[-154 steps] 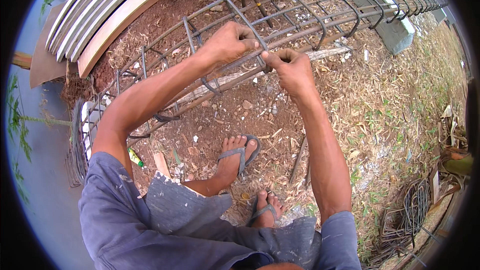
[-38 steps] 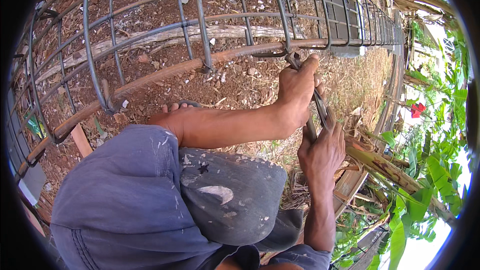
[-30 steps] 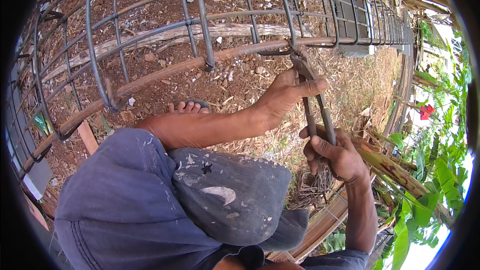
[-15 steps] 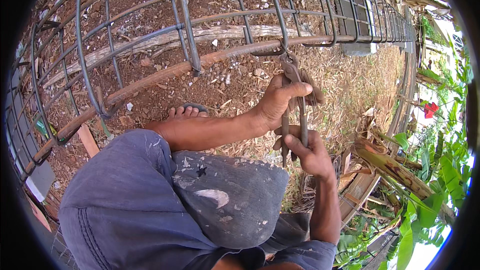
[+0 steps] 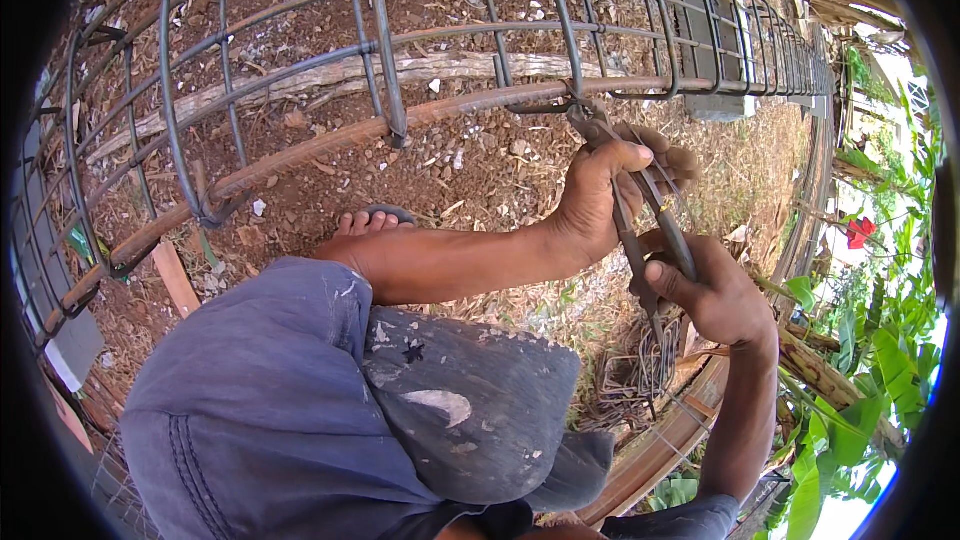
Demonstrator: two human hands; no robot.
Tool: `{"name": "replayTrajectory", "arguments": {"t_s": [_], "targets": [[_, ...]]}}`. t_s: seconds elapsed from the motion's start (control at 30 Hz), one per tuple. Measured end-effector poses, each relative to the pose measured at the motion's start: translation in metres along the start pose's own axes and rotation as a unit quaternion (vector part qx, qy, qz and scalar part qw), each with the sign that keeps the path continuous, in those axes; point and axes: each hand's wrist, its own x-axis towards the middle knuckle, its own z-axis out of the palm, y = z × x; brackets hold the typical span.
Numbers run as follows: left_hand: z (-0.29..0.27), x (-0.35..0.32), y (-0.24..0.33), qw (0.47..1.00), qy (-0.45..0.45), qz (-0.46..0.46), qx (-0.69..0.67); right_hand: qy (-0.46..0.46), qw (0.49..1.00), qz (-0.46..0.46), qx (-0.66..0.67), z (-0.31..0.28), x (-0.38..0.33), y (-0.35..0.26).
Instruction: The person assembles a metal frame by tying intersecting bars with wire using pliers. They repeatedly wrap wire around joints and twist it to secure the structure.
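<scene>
My right hand [image 5: 722, 298] is wrapped round the handles of a pair of dark steel pincers [image 5: 634, 230]. The jaws are at a tie point on the lower rusty bar [image 5: 440, 108] of a rebar cage. My left hand [image 5: 598, 195] is close behind the jaws, its thumb laid across the tool and the fingers on the far side, blurred. The pincers pass between that thumb and those fingers. A dark stirrup [image 5: 556, 10] of the cage meets the bar right by the jaws; whether wire is caught in them is too small to tell.
Below my right hand lies a bundle of thin wire [image 5: 640, 370] beside a wooden plank [image 5: 655, 445]. Grey blocks [image 5: 722, 105] are under the cage. Behind it a weathered wooden pole [image 5: 270, 88] lies on the soil. Green plants [image 5: 860, 410] grow at the right.
My right hand has swung the pincers' handles to the right, so the tool now slants. My left hand has shifted slightly right, while the jaws stay close to the same bar.
</scene>
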Motion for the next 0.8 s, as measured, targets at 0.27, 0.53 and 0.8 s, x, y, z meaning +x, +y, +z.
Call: {"name": "replayTrajectory", "arguments": {"t_s": [0.27,0.53,0.8], "targets": [[0.042,-0.012,0.010,0.988,0.138,-0.070,-0.018,-0.127,0.988,0.005,0.087,-0.021,-0.002,0.005],[0.066,-0.002,-0.009,0.961,0.266,-0.038,0.069,0.307,0.838,-0.010,-0.451,0.031,-0.023,-0.002],[-0.035,-0.029,0.050,0.934,-0.035,-0.118,0.335,0.147,0.978,0.048,0.141,0.081,0.029,0.041]]}}
